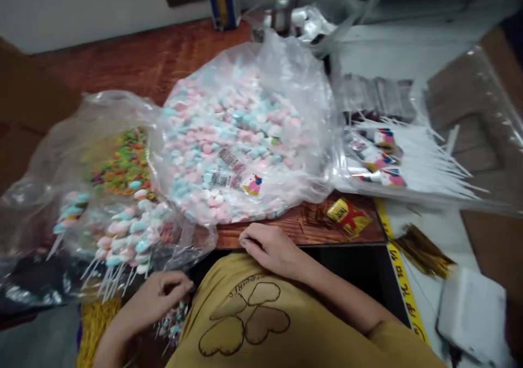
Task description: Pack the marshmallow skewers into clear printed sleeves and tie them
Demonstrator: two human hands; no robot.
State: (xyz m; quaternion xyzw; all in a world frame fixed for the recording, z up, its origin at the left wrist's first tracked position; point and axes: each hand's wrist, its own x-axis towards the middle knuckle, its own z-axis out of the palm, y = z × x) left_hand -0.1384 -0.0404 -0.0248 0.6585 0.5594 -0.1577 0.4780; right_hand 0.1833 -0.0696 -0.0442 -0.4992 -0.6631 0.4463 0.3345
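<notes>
My left hand [165, 296] hangs low at the front, thumb and fingers curled toward each other; nothing shows in it. Just beneath it lie small wrapped sweets on sticks [174, 322], partly hidden. Beyond that hand is a heap of pink, white and blue marshmallow skewers [126, 237] on clear plastic. My right hand [273, 248] rests at the table's front edge with its fingers bent inward and no object visible in them. Behind it spreads a large clear bag of pastel marshmallows [229, 117], with small printed labels [253, 184] on top.
Left of the marshmallows sits a bag of colourful gummy candy [122, 164]. On the right, a clear tray [345, 180] holds white sticks [429, 161] and printed wrappers [384, 155]. Gold twist ties [425, 251], a yellow packet [347, 215] and a white device [472, 313] lie nearer.
</notes>
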